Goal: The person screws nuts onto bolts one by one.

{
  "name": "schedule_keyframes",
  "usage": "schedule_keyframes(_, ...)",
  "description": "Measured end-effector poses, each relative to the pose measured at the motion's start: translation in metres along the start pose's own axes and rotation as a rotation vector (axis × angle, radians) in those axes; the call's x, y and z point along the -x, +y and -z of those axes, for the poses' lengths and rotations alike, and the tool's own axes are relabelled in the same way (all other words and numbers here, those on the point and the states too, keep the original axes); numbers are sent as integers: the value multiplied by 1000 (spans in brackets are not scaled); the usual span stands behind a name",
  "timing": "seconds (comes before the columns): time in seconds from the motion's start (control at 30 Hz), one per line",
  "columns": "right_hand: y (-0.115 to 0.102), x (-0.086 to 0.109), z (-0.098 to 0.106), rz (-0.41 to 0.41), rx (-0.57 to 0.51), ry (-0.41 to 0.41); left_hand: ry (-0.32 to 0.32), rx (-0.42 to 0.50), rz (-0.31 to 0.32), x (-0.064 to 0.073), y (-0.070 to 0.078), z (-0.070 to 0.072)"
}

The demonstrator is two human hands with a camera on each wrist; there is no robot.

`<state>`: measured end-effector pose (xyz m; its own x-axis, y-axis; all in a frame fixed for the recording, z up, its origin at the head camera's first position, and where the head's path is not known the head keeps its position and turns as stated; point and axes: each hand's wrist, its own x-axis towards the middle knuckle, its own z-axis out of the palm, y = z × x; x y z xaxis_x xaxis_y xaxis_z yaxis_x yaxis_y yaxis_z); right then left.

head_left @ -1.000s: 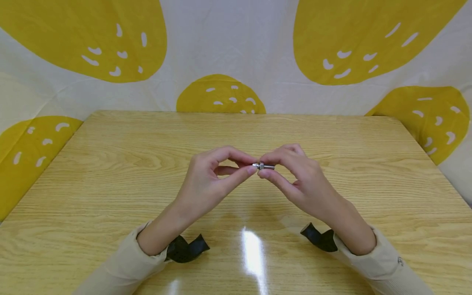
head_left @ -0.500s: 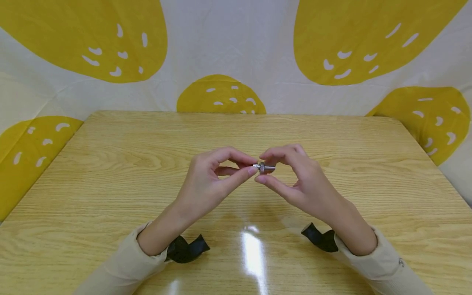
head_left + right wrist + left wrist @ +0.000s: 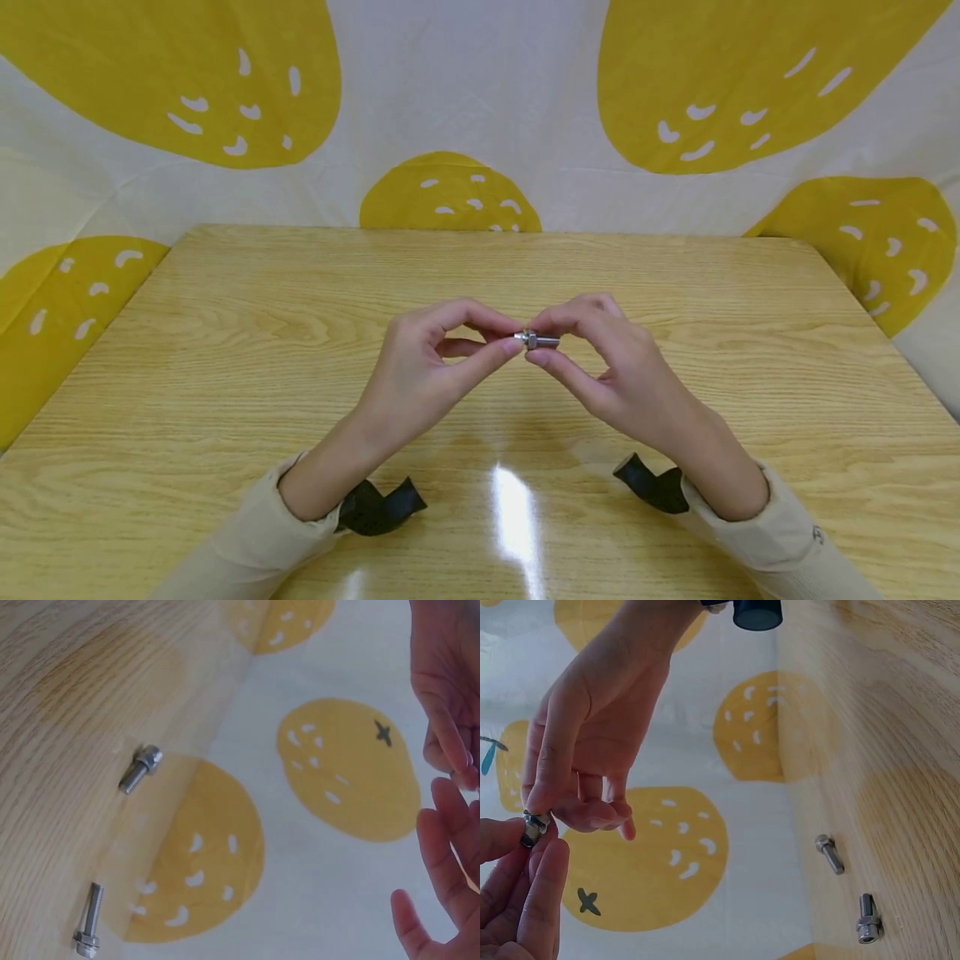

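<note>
A small silver bolt (image 3: 551, 341) with a nut (image 3: 532, 339) around its shank is held level above the table, its threaded end pointing right. My left hand (image 3: 427, 358) pinches its head end between thumb and index finger. The thumb and index finger of my right hand (image 3: 600, 358) close on the nut from above and below. From the left wrist, the bolt (image 3: 534, 829) appears between both hands' fingertips, partly covered. The right wrist view catches parts of my left hand (image 3: 442, 697) and right hand (image 3: 450, 862); the held bolt is not visible there.
Two more bolts, one (image 3: 830, 853) and another (image 3: 868, 921), lie on the wood-grain table (image 3: 262, 292); the right wrist view shows both too. Behind hangs a white cloth (image 3: 465, 83) with yellow fruit shapes. Black wrist mounts (image 3: 382, 507) sit at the beige sleeves (image 3: 262, 525).
My right thumb and index finger were on the nut, spread apart from it half a second ago, and are closed on it again. My left hand keeps its grip, nearly still.
</note>
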<state>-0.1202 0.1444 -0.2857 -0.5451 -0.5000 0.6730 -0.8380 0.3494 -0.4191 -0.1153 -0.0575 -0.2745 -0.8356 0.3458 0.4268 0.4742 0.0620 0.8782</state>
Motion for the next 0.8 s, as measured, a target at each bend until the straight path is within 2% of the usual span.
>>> schedule_keyframes(0.3, 2, 0, -2, -25, 45, -46, -12, -1, -3, 1, 1, -1)
schedule_keyframes(0.47, 0, 1, -1, -78, 58, -39, -12, -8, -11, 1, 1, -1)
schedule_keyframes(0.7, -1, -1, -1, 35, 31, 24, -12, -2, -15, 1, 1, -1)
schedule_keyframes(0.8, -1, -1, -1, 32, 26, 23, -14, 5, -17, 0, 1, -1)
